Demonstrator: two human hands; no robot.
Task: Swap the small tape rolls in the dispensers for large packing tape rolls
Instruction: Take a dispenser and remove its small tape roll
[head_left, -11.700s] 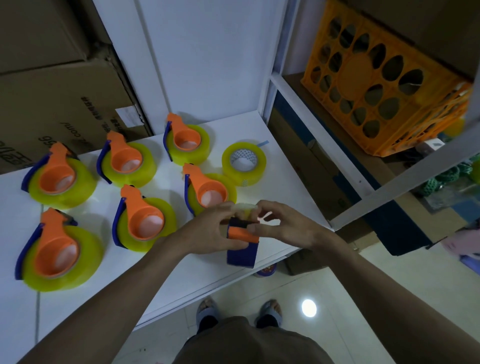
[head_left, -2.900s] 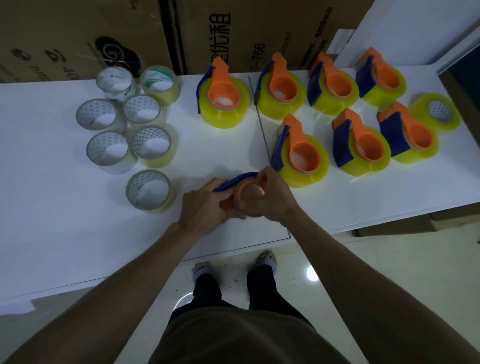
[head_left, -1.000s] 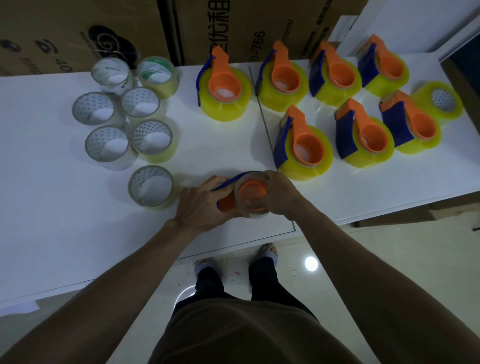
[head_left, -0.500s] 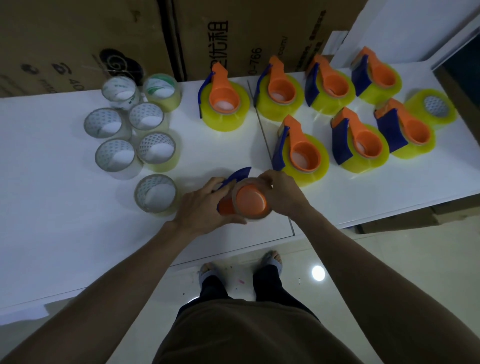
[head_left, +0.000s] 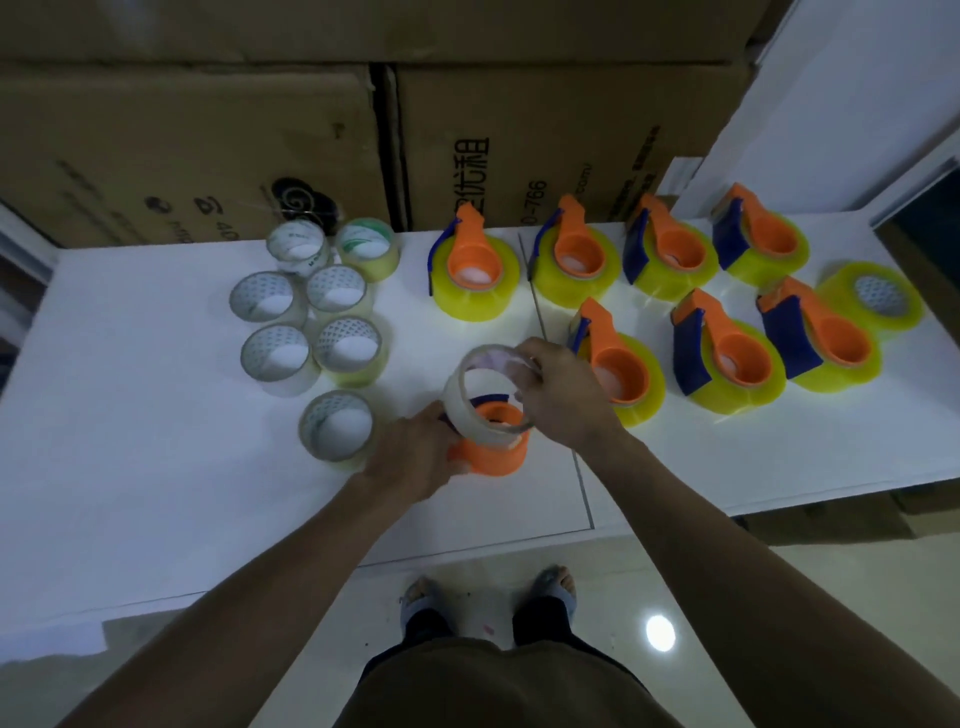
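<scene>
A dispenser (head_left: 491, 447) is gripped by the left hand (head_left: 415, 457) near the front edge of the white desk (head_left: 130, 467), fingers curled round its orange body. A small clear roll (head_left: 485, 389) is pinched at its rim by the right hand (head_left: 563, 395), tilted and partly raised off the orange hub. Open desk is left to the near left and along the front edge on the right. Just left of the left hand a loose roll (head_left: 337, 426) stands close, and six more small rolls (head_left: 311, 312) are clustered behind it. To the right, seven loaded dispensers (head_left: 675, 291) (each carrying a large yellow roll) are set in two rows, the nearest one (head_left: 618, 374) touching or just beside the right hand. One spare yellow roll (head_left: 878, 304) lies at the far right. The rear edge is backed by cardboard boxes (head_left: 311, 145).
</scene>
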